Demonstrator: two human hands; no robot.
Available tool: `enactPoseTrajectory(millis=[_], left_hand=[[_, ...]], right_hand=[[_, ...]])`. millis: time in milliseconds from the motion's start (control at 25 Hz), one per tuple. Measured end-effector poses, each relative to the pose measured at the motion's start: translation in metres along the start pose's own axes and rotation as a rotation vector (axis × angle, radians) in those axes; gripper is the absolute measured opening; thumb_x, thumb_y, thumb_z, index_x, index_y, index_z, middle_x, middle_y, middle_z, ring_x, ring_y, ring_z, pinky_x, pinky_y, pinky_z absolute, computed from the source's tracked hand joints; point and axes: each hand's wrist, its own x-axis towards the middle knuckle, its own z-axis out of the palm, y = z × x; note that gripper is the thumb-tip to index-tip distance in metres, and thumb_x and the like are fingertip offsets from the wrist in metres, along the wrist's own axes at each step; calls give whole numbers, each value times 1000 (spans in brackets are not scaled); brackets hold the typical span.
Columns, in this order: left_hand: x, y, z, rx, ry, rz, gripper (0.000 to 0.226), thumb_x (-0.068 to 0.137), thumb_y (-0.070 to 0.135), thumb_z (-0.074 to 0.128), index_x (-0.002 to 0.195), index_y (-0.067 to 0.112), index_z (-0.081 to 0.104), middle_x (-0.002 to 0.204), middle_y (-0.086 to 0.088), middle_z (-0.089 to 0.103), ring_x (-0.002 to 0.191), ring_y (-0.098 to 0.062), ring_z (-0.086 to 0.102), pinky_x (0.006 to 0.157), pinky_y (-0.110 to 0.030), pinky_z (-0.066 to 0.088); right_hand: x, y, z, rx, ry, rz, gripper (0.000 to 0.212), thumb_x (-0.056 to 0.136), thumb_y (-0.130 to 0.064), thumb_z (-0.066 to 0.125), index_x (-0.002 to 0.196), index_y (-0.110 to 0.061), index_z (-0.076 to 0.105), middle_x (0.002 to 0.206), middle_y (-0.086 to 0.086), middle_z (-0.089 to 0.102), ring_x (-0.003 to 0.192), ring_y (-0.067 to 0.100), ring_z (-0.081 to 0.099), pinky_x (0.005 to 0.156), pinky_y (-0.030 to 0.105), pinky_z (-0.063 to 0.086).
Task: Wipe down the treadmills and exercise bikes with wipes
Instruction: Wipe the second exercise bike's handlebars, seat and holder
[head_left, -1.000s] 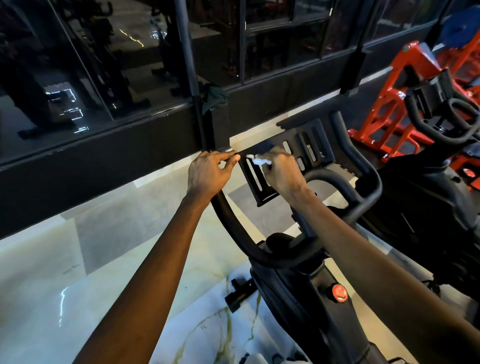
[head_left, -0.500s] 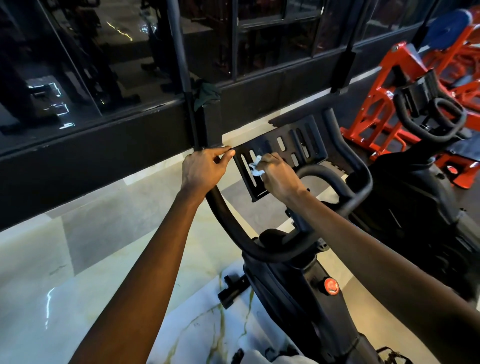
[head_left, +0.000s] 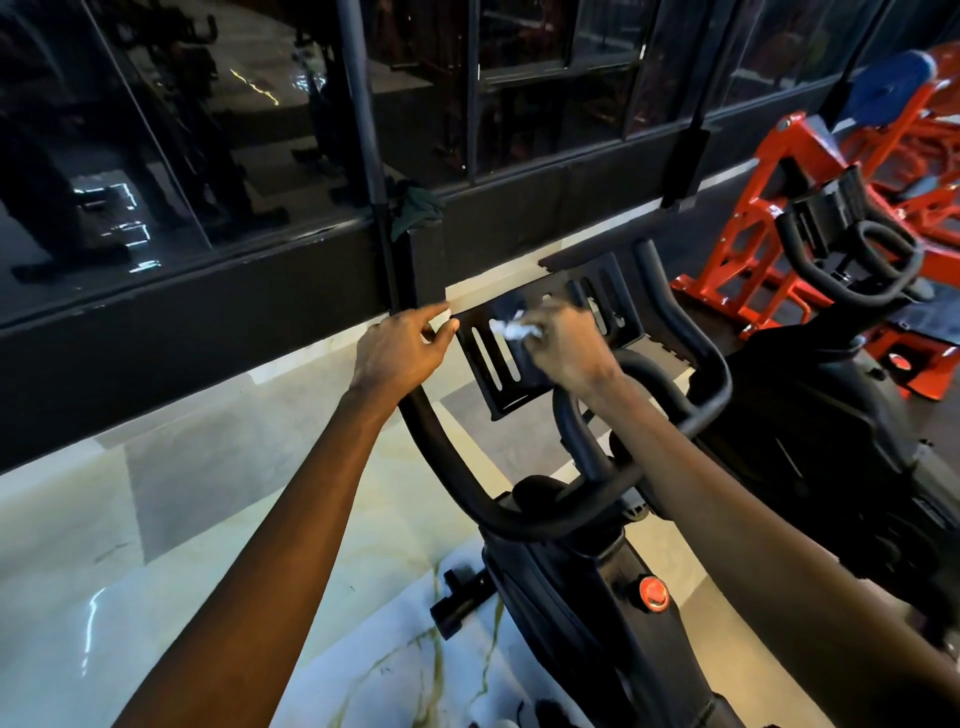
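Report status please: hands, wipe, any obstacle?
Left hand grips handlebar. Right hand holds wipe against slotted tray. No obstacle seen.

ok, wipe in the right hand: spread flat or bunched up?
Bunched up. The wipe shows as a small crumpled white wad poking out of the right hand, at the bike's slotted tray.

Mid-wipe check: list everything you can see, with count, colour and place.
nearer exercise bike: 1, black, under the hands
second exercise bike: 1, black, at right
handlebar: 1, black, on nearer bike
slotted tray: 1, black, above handlebar
wipe: 1, white, at the tray
knob: 1, red, nearer bike's frame
machine frames: several, orange-red, far right
weight plate: 1, blue, top right
cloth: 1, dark green, window ledge
left hand: 1, grips handlebar
right hand: 1, holds wipe
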Motion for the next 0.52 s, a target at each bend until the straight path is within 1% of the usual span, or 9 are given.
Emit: enactPoseTrajectory(millis=[40, 80, 120, 160, 240, 320, 360, 440, 520], left_hand=[[1, 3, -2, -6, -11, 0, 45, 101, 54, 47, 143, 38, 53, 124, 4, 68, 113, -22, 65, 90, -40, 51], [3, 7, -2, -6, -14, 6, 43, 102, 48, 49, 143, 38, 52, 128, 4, 66, 115, -22, 63, 90, -39, 50], [6, 12, -2, -3, -17, 16, 43, 102, 41, 50, 145, 37, 51, 131, 4, 64, 117, -22, 62, 90, -39, 50], [9, 18, 0, 1, -29, 30, 44, 102, 34, 51, 146, 35, 50, 134, 3, 62, 119, -22, 61, 90, -39, 50], [17, 31, 9, -2, -76, 57, 48, 101, 25, 51, 149, 31, 47, 138, -1, 59, 123, -24, 58, 91, -41, 51], [26, 37, 21, 13, -113, 86, 48, 102, 26, 52, 149, 29, 46, 139, -3, 59, 129, -25, 53, 97, -44, 49], [30, 39, 27, 22, -121, 94, 47, 102, 28, 52, 149, 28, 47, 139, -3, 58, 131, -26, 51, 99, -44, 48], [36, 42, 37, 35, -127, 86, 46, 103, 32, 52, 149, 26, 47, 139, -5, 57, 131, -27, 49, 100, -43, 46], [39, 46, 45, 70, -109, 64, 47, 104, 35, 52, 149, 27, 47, 134, -8, 59, 128, -30, 51, 99, -44, 46]], right_hand=[[8, 4, -5, -9, 135, -16, 24, 94, -9, 65, 118, -12, 70, 112, 2, 66, 87, 4, 63, 77, 13, 54], [15, 8, -8, -18, 229, -22, 27, 93, -6, 65, 119, -13, 70, 116, 2, 65, 96, 9, 64, 87, 18, 54], [20, 11, -8, -14, 267, -8, 29, 92, -4, 65, 120, -13, 70, 119, 4, 65, 104, 12, 63, 94, 21, 52], [22, 13, -6, 3, 260, 24, 31, 92, -3, 65, 121, -13, 70, 122, 5, 64, 108, 14, 62, 96, 19, 49], [17, 16, 2, 28, 185, 52, 35, 92, -4, 63, 126, -12, 66, 126, 6, 61, 111, 15, 61, 95, 12, 42], [5, 22, 10, 64, 161, -10, 37, 92, -6, 64, 129, -11, 65, 125, 6, 60, 108, 14, 62, 95, 9, 40], [1, 29, 10, 99, 170, -32, 35, 93, -7, 66, 127, -11, 67, 122, 5, 61, 104, 11, 62, 94, 7, 40], [-3, 42, 6, 154, 175, -23, 25, 92, -8, 68, 116, -11, 74, 110, 1, 64, 94, 11, 66, 86, 5, 42], [-4, 54, 1, 164, 130, -13, 19, 90, -7, 70, 106, -13, 77, 104, -2, 67, 90, 13, 69, 85, 12, 49]])
